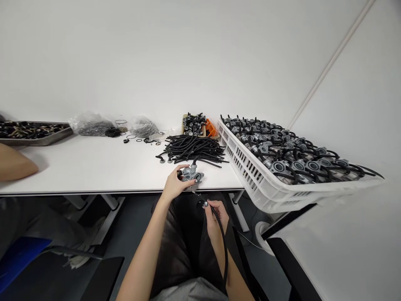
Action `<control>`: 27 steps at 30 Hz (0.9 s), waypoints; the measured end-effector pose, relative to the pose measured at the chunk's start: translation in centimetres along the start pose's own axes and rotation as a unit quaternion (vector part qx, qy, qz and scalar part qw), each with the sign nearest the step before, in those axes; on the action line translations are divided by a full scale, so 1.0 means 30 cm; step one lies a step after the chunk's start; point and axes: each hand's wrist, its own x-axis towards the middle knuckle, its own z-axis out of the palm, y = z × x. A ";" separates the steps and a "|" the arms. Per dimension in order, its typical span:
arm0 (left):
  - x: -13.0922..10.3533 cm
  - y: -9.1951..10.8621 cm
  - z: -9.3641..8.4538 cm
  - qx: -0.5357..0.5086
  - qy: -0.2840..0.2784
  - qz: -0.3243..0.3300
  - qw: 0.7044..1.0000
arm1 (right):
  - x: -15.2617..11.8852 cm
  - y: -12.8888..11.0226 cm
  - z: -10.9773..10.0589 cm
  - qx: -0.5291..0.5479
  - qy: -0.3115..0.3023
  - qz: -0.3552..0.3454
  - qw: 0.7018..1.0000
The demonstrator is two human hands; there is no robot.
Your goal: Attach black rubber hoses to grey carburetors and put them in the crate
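Note:
A silver metal carburetor-like part (193,176) with a black fitting on top is at the table's front edge. My left hand (176,183) is closed around its left side, thumb across the front. Below and to the right, over my lap, my right hand (216,215) pinches one end of a black rubber hose (224,246), which curves down along my forearm. The hose end is close to the metal part but apart from it. Behind them a pile of black hoses (194,147) lies on the table.
A white basket (260,179) full of similar metal parts with hoses stands at the right. Behind the pile are a small bin of fittings (193,123) and an orange container (210,128). Plastic bags (92,124), black rings and a metal tray (59,134) are farther left, beside another person's arm (15,163).

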 end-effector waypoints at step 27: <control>0.003 0.008 -0.005 -0.022 0.004 0.005 1.000 | 0.008 -0.016 0.040 -0.049 -0.022 -0.038 0.998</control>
